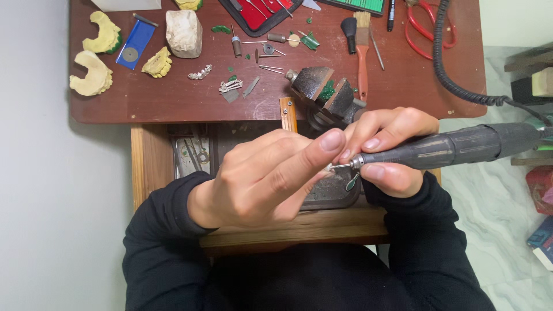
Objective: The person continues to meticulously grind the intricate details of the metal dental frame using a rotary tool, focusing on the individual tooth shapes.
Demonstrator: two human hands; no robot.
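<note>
Just past the worktop's (173, 103) near edge, the right hand (386, 152) has its fingers clamped on a grey rotary handpiece (455, 147), while the left hand's (265, 178) fingers pinch something too small to tell.

Landmark: the small bench vise (322, 92) at the front edge of the brown worktop.

- Blue packet (136, 42): flat, rectangular, lying tilted far to the left of the vise, between yellow casts; a round grey disc lies on it.
- Red-lined case (259, 12): open, black-edged, above and left of the vise, cut off by the top edge.
- Green pad (357, 6): flat, dark-bordered, above the vise at the top edge.
- Boxes (542, 214): red and blue, far right of the vise, partly out of view.
</note>
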